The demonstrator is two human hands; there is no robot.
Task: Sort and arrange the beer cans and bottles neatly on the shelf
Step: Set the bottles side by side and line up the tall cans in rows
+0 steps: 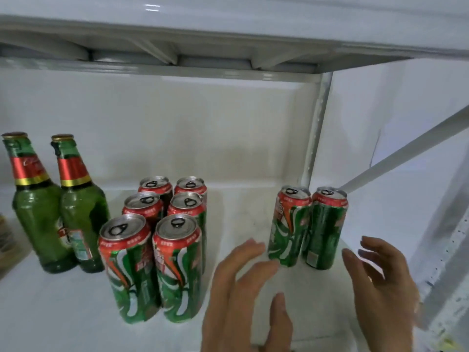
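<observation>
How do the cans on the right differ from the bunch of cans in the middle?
The right pair is two cans side by side; the middle block is six cans in two columns. The pair stands near the shelf post, between the open left hand and right hand; the block stands beside the green bottles. All are upright, same green-and-red design.

On the shelf (253, 224), two bottles (58, 209) stand side by side at the left of the frame. Six cans (162, 240) form two rows at centre, running front to back. Two more cans (308, 227) stand together at right, near the upright post (317, 128).
</observation>
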